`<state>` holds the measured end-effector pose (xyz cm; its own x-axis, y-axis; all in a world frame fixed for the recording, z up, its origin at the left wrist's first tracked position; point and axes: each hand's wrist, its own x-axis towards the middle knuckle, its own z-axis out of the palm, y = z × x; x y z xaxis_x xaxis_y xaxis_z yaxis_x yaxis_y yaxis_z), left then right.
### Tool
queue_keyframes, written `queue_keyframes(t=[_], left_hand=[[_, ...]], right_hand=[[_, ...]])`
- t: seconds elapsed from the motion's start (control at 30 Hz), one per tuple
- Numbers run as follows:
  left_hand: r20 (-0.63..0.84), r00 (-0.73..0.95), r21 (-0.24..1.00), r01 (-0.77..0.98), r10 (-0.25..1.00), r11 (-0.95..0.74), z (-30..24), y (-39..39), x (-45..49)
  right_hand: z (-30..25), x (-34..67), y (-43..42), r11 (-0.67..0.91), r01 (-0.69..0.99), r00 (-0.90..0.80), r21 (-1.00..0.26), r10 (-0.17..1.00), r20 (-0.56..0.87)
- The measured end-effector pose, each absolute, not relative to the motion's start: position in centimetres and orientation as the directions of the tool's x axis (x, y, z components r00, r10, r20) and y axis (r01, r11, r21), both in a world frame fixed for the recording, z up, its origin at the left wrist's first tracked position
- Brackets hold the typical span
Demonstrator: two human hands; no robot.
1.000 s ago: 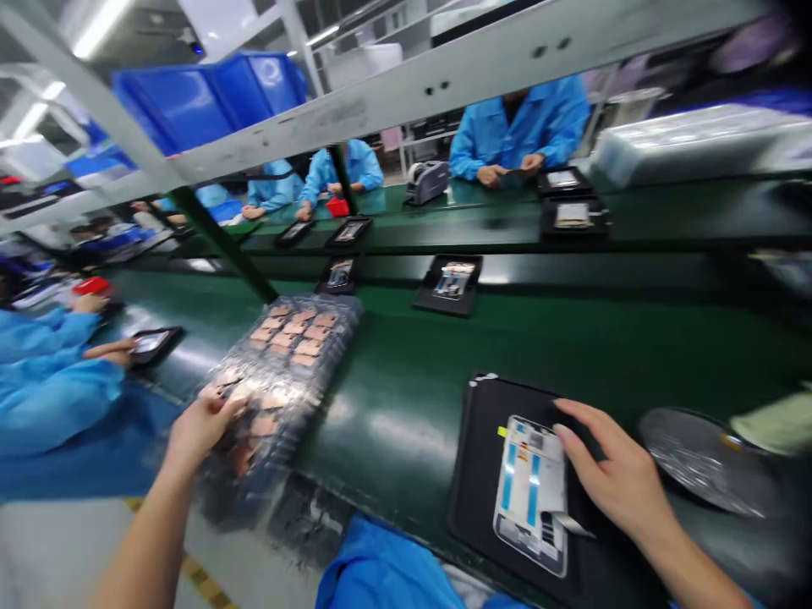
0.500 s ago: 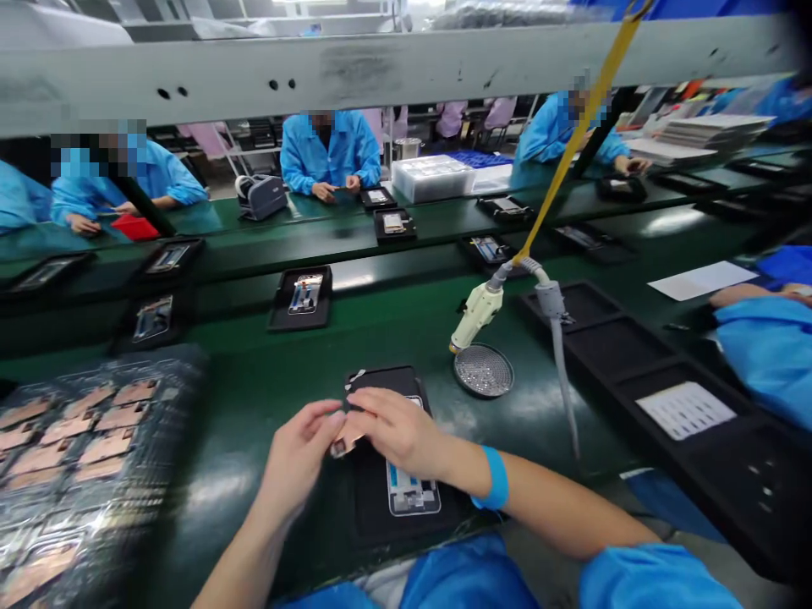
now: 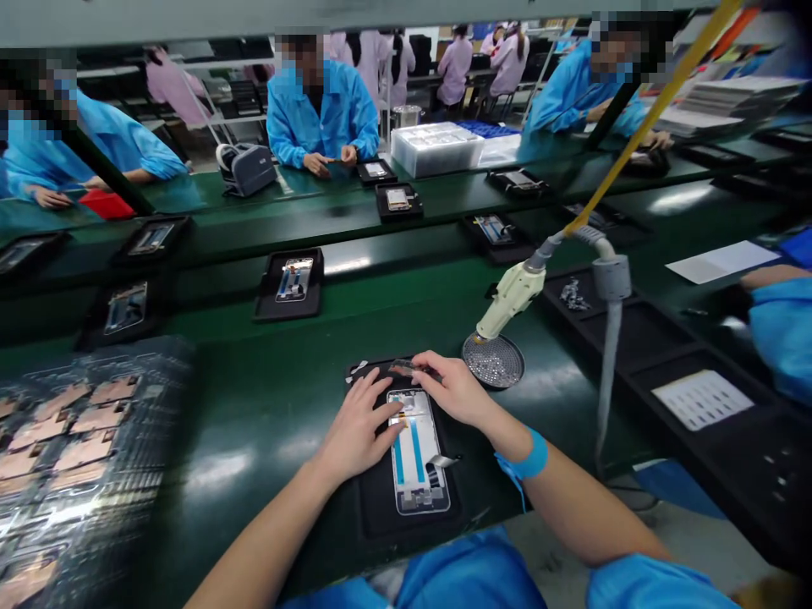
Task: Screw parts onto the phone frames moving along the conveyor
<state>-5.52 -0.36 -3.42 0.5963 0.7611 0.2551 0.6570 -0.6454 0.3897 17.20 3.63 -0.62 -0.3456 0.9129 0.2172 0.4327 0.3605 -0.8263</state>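
Observation:
A phone frame (image 3: pixel 412 448) with blue strips and a lifted dark ribbon lies in a black tray (image 3: pixel 377 507) in front of me. My left hand (image 3: pixel 361 427) rests over its upper left edge, fingers spread, the fingertips touching or just above the frame. At the frame's top end, my right hand (image 3: pixel 453 389) pinches a thin, dark brownish part (image 3: pixel 401 367) between thumb and fingers. That part is held tilted over the tray's upper end, and its exact kind is unclear. A blue band (image 3: pixel 529 457) circles my right wrist.
A pale electric screwdriver (image 3: pixel 511 300) hangs over a round dish of screws (image 3: pixel 495 362). Copper-coloured parts (image 3: pixel 92 419) fill clear plastic trays at left. A long black compartment tray (image 3: pixel 640 338) stands at right. Other phone trays (image 3: pixel 290 283) line the bench; co-workers in blue (image 3: pixel 322 110) sit opposite.
My hands have separated: the right moved up and right with the thin part, while the left came onto the phone frame. A copper-coloured piece was between both hands earlier. The camera view shifted.

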Motion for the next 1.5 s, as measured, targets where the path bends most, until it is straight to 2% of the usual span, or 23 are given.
queue_keyframes(t=[0.07,0.2,0.37,0.67,0.87,1.03,1.37,1.5], left_hand=[[0.231,0.607,0.363,0.671,0.760,-0.646,-3.3,-0.4,-5.6],[0.194,0.602,0.298,0.716,0.775,-0.631,-2.8,-0.4,-5.2],[0.173,0.593,0.251,0.746,0.786,-0.617,-2.7,-0.4,-4.9],[0.183,0.535,0.284,0.775,0.825,-0.565,-3.2,-0.6,-4.7],[0.226,0.595,0.415,0.657,0.771,-0.629,-3.5,-0.8,-6.0],[0.221,0.635,0.486,0.586,0.740,-0.648,-3.5,-1.1,-6.8],[0.198,0.667,0.465,0.581,0.718,-0.668,-3.3,-1.4,-6.9],[0.198,0.670,0.438,0.592,0.715,-0.676,-3.2,-1.4,-6.9]], right_hand=[[-0.4,17.3,3.3,0.356,0.452,-0.378,-0.818,0.907,0.186],[-0.3,17.5,3.3,0.333,0.481,-0.337,-0.811,0.924,0.180],[0.1,17.8,3.3,0.373,0.466,-0.341,-0.803,0.912,0.226],[0.2,18.2,3.1,0.341,0.508,-0.362,-0.791,0.918,0.164],[-0.2,18.5,3.2,0.323,0.604,-0.432,-0.729,0.901,0.042],[-0.4,18.2,3.2,0.367,0.579,-0.526,-0.728,0.851,0.011],[-0.7,18.0,2.8,0.400,0.592,-0.557,-0.700,0.830,0.003],[-1.1,17.6,2.6,0.473,0.619,-0.579,-0.627,0.814,0.043]])
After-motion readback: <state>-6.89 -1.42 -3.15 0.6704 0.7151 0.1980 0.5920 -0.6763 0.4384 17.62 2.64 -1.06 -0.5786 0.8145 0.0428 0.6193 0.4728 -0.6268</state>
